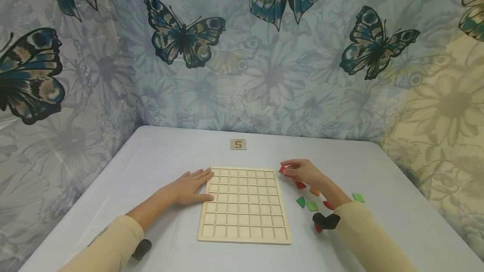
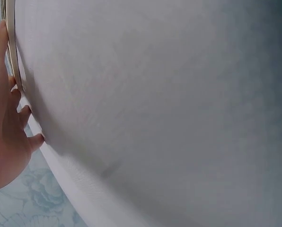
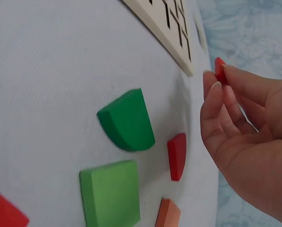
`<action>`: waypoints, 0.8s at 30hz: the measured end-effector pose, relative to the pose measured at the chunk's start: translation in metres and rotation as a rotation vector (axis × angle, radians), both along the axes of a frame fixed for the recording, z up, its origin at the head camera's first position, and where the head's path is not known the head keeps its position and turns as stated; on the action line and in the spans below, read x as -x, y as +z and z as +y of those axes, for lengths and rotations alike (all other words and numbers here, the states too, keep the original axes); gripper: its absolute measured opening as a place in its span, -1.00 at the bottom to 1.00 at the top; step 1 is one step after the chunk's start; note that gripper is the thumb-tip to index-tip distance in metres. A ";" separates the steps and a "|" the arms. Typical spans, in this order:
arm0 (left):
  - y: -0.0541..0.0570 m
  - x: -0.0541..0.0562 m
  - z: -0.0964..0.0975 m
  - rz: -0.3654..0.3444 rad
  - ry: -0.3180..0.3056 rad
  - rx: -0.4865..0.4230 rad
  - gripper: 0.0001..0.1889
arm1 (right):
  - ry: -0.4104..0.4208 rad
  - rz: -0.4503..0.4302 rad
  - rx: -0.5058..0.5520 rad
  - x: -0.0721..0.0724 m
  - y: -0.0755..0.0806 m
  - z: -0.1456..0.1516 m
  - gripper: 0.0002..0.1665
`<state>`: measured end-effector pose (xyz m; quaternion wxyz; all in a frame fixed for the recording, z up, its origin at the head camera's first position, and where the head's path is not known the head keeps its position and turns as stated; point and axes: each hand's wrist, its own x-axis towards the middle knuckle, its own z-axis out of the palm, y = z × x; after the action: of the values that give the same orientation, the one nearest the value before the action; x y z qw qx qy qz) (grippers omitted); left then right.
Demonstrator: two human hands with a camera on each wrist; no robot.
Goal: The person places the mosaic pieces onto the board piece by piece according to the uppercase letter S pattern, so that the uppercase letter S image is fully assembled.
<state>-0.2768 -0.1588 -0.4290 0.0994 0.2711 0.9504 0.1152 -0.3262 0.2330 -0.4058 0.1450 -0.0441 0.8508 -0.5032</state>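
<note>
My left hand (image 1: 191,188) lies with straight fingers along the left edge of a pale wooden grid board (image 1: 245,239), fingertips and thumb touching its rim. In the left wrist view that hand (image 2: 8,118) appears at the far left, beside the board's edge (image 2: 11,42). My right hand (image 1: 304,172) pinches a small red tile (image 1: 282,169) between thumb and fingertips, just off the board's far right corner. The right wrist view shows the red tile (image 3: 219,70) held up above the table by the right hand (image 3: 250,123).
Right of the board lie a dark green quarter-round tile (image 1: 300,202), light green square tiles (image 1: 311,206) (image 1: 358,197), an orange tile (image 1: 314,191) and several red tiles (image 1: 300,185). A small patterned card (image 1: 238,144) lies behind the board. A butterfly-print curtain (image 1: 272,74) borders the table.
</note>
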 end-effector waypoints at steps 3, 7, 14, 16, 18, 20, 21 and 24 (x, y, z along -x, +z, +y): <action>0.000 0.000 0.000 -0.002 0.003 0.003 -0.11 | -0.004 -0.018 0.001 0.001 0.000 -0.006 -0.49; 0.003 -0.002 0.001 -0.012 0.002 -0.007 -0.11 | 0.011 -0.021 -0.023 0.003 0.001 -0.013 -0.50; 0.006 -0.003 0.001 -0.011 -0.006 -0.002 -0.13 | 0.039 -0.016 0.000 0.005 0.000 -0.026 -0.55; 0.005 -0.003 0.001 -0.010 -0.005 -0.001 -0.13 | 0.042 -0.012 0.010 0.006 -0.001 -0.030 -0.57; 0.005 -0.003 0.001 -0.010 -0.004 -0.003 -0.14 | 0.042 -0.013 0.024 0.006 -0.002 -0.034 -0.58; 0.005 -0.003 0.001 -0.011 -0.002 -0.004 -0.14 | 0.043 -0.014 0.033 0.006 -0.003 -0.038 -0.58; 0.005 -0.003 0.001 -0.012 -0.003 -0.001 -0.13 | 0.048 -0.013 0.035 0.006 -0.003 -0.040 -0.58; 0.005 -0.003 0.000 -0.012 -0.004 0.004 -0.13 | 0.071 -0.017 0.050 0.005 -0.003 -0.043 -0.58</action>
<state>-0.2740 -0.1584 -0.4245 0.1059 0.2722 0.9494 0.1150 -0.3311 0.1896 -0.4091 0.1687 -0.0736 0.8347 -0.5190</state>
